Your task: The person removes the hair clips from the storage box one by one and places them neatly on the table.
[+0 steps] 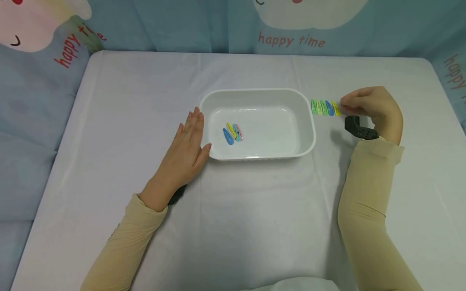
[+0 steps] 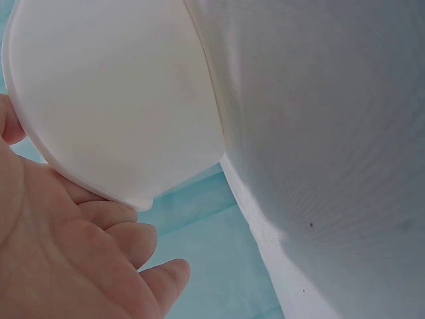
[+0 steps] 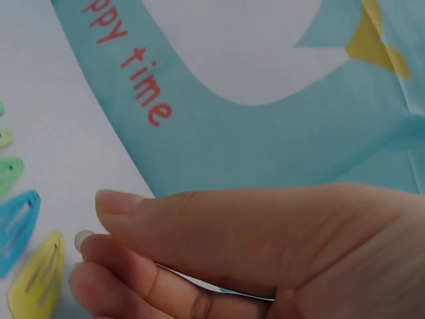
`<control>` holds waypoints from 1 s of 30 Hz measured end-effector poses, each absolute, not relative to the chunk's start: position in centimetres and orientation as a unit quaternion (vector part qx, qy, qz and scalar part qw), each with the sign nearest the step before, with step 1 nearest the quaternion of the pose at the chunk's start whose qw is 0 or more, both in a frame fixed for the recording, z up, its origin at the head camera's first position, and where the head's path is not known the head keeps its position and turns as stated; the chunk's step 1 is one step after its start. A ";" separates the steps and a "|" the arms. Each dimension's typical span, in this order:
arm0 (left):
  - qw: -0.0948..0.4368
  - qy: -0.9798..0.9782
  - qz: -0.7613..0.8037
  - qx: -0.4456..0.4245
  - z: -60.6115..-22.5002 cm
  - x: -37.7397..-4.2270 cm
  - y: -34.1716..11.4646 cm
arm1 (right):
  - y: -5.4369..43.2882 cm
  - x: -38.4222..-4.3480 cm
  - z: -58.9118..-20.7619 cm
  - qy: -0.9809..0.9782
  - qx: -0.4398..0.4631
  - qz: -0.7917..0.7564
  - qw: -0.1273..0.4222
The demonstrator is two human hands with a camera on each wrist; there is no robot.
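Head: white glossy rectangular tray [image 1: 269, 121] touched at left end by straight-fingered left hand [image 1: 185, 147]; multicoloured teardrop hair clips [image 1: 231, 131] held inside; green-blue-yellow clip row [image 1: 322, 107] laid outside, near right hand [image 1: 371, 103]. Left wrist: tray's rim touched. Right wrist: fingers loosely curled, yellow clip [image 3: 41, 279] seen just beside.

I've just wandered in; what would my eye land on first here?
Probably the white tray in the middle of the table, with bright hair clips in its left part and the left-hand fingers against its left rim. To its right, five more clips lie in a neat row, the right-hand fingers beside the yellow one. Behind, blue cloth reads "happy time".
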State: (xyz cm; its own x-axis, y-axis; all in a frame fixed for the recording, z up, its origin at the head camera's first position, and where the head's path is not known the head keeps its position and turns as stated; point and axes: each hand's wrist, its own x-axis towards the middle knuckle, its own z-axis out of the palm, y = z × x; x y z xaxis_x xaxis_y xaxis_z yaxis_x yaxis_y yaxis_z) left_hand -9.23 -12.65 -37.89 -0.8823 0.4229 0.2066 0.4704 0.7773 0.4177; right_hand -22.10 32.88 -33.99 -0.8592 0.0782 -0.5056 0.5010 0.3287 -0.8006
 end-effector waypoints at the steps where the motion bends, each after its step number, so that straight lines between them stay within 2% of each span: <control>1: 0.051 -0.941 -0.235 -0.238 -37.9 -9.2 -12.6 | 32.7 -22.1 -34.0 0.790 0.177 -0.556 0.190; 30: 0.061 -0.940 -0.233 -0.242 -38.0 -9.2 -12.7 | 28.1 -21.5 -31.0 0.809 0.012 -0.565 0.161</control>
State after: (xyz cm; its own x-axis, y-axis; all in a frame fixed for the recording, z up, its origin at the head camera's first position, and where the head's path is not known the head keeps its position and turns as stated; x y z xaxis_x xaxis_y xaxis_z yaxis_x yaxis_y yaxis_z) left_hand -9.21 -12.66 -38.03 -0.8756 0.4261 0.2274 0.4830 0.7740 0.4094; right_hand -21.49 28.14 -31.02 -0.9478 -0.1625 -0.2743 0.2013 0.3621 -0.9101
